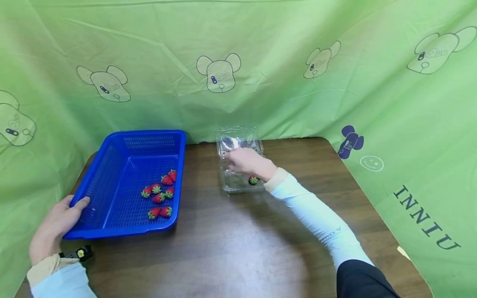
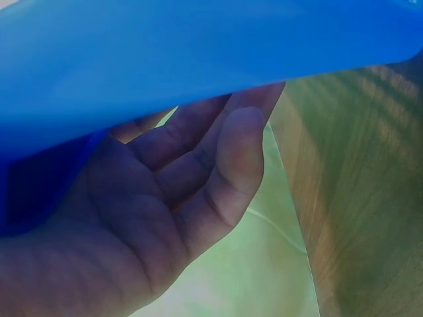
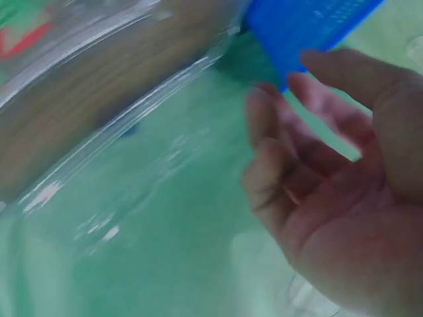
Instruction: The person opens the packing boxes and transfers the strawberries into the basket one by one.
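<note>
My left hand (image 1: pixel 57 221) grips the near left corner of a blue plastic basket (image 1: pixel 119 234), its thumb over the rim. In the left wrist view, the fingers of that hand (image 2: pixel 149 198) curl beneath the blue rim. Several red strawberries (image 1: pixel 158 198) lie in the right part of the basket. My right hand (image 1: pixel 244 160) is over a clear plastic clamshell box (image 1: pixel 232 189), whose lid stands raised at the back. One strawberry (image 1: pixel 253 180) shows inside the box near its right side. In the right wrist view the hand's fingers (image 3: pixel 264 165) are loosely bent with nothing between them.
Both containers stand on a brown wooden table (image 1: pixel 223 244), the box to the right of the basket. A green curtain (image 1: pixel 261 82) printed with bear heads hangs behind and along both sides, close to the basket and the raised lid.
</note>
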A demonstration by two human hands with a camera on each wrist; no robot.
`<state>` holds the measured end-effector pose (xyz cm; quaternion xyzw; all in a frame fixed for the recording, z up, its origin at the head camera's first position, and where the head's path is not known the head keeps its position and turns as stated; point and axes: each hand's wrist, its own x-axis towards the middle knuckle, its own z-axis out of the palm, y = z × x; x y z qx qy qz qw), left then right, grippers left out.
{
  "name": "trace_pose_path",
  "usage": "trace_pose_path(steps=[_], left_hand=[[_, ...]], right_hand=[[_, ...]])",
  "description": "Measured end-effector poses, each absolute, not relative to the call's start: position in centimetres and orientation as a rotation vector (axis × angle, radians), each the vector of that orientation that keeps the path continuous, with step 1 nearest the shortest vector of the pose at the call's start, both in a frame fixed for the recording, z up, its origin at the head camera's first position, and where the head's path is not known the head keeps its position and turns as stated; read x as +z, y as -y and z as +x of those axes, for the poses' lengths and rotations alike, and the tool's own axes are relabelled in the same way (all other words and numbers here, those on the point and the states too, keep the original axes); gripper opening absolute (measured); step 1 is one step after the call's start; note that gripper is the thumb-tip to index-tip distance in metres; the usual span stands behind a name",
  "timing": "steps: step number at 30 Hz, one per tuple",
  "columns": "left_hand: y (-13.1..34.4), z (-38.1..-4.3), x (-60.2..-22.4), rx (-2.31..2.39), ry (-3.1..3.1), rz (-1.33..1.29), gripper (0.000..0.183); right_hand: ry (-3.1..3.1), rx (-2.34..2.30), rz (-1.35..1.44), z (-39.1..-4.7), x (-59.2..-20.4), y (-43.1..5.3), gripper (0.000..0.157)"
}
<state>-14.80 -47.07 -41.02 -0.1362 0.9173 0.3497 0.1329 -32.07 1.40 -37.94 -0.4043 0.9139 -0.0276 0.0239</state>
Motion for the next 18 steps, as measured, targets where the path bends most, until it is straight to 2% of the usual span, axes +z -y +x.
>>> trace_pose_path(steps=[5, 10, 18], left_hand=[[47.0, -14.4, -41.0, 1.056, -2.657, -0.398, 0.069], [47.0, -14.1, -41.0, 1.054, -2.666, -0.396, 0.068], [46.7, -13.9, -41.2, 1.046, -2.680, -0.393, 0.068]], right_hand=[[-2.782, 0.002, -1.106, -32.4, -39.1, -4.0, 0.014], [-2.732, 0.026, -1.022, -32.5, -40.3, -5.5, 0.033], [-2.680, 0.116, -0.922, -32.8, -41.6, -6.7, 0.030]])
